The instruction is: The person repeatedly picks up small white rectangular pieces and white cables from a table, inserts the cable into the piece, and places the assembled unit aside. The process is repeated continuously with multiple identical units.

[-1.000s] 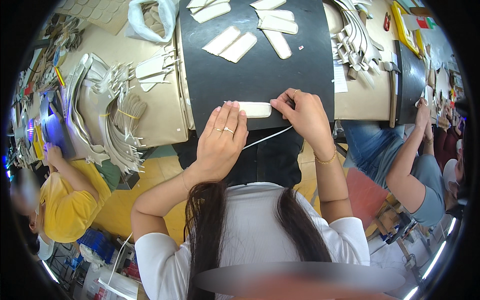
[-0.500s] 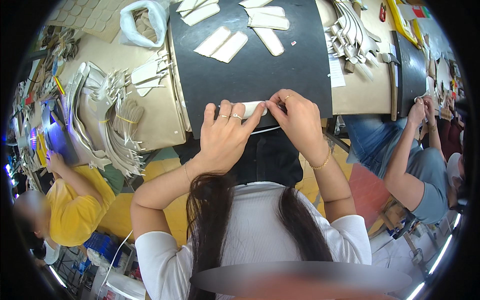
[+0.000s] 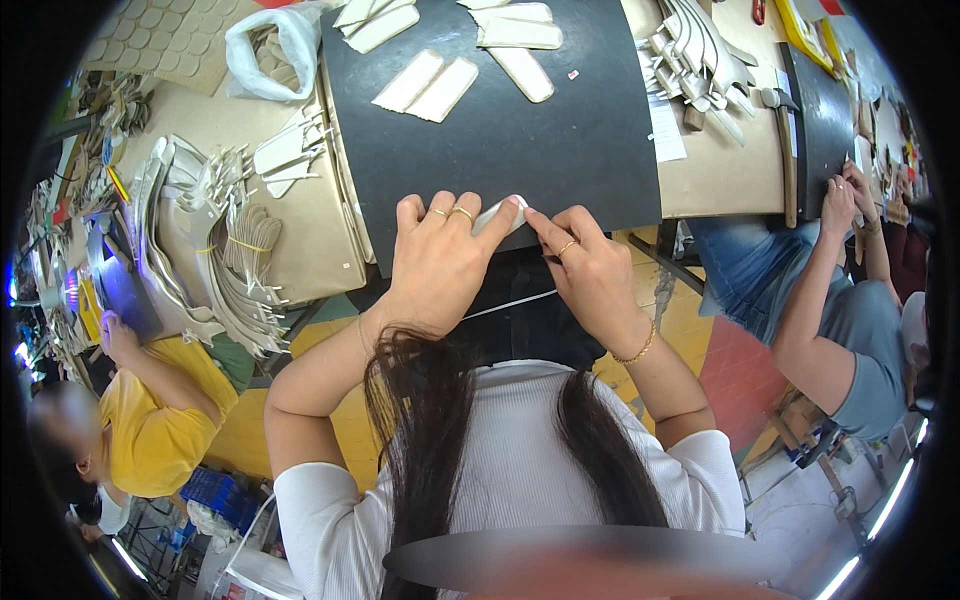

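A small off-white, round-ended flat piece point(image 3: 487, 217) lies at the near edge of the black board point(image 3: 520, 130). My left hand point(image 3: 432, 262) is over it, fingers bent and pressing it, with the index finger near its rounded end. That hand hides much of the piece. At the same end my right hand point(image 3: 592, 275) has its thumb and index finger pinched at the piece's edge. Farther up the board lie similar pale pieces point(image 3: 440, 88) with rounded ends, some overlapping. A tiny white-and-red scrap point(image 3: 573, 75) rests beside them.
Left of the board are a white bag of pieces point(image 3: 270, 50), a bundle of tan strips point(image 3: 252, 240) and long curved pale straps point(image 3: 165, 235). On the right, more straps point(image 3: 695, 60) and a hammer point(image 3: 785, 150) lie near another person's hands point(image 3: 845, 200). A person in yellow sits at left.
The piece has turned, its right end now angled up and away. My right hand has shifted slightly left and down, its fingers still at that end. The view has shifted a little.
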Available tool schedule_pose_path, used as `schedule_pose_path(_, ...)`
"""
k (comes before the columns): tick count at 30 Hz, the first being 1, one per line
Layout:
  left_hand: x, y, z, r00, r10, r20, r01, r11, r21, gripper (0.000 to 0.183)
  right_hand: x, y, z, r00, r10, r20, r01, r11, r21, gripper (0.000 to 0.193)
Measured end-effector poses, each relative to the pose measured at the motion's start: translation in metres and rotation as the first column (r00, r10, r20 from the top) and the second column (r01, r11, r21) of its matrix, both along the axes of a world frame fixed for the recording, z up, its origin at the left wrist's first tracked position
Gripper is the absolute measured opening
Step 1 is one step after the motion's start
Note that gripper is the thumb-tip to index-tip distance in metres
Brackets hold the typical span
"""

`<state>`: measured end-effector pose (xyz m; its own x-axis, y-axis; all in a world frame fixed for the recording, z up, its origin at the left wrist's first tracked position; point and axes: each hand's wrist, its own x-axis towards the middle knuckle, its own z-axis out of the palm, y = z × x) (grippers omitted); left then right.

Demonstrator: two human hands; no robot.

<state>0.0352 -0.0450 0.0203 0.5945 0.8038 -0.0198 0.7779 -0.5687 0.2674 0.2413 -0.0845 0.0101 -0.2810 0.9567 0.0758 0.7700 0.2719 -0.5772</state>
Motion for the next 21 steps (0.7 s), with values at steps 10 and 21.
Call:
schedule_pose_path(10,-0.004,0.013,0.004,0.998,-0.057,0.011,0.058,0.995,-0.086,0.043,-0.003,-0.003,0.003,0.999,-0.01,0.038,0.012,0.999,-0.039,0.048)
schedule_pose_path(21,-0.033,0.046,-0.006,0.967,-0.237,0.091,0.236,0.971,0.029,0.042,-0.008,0.027,0.009,0.983,0.073,0.169,-0.077,0.997,0.02,0.04)
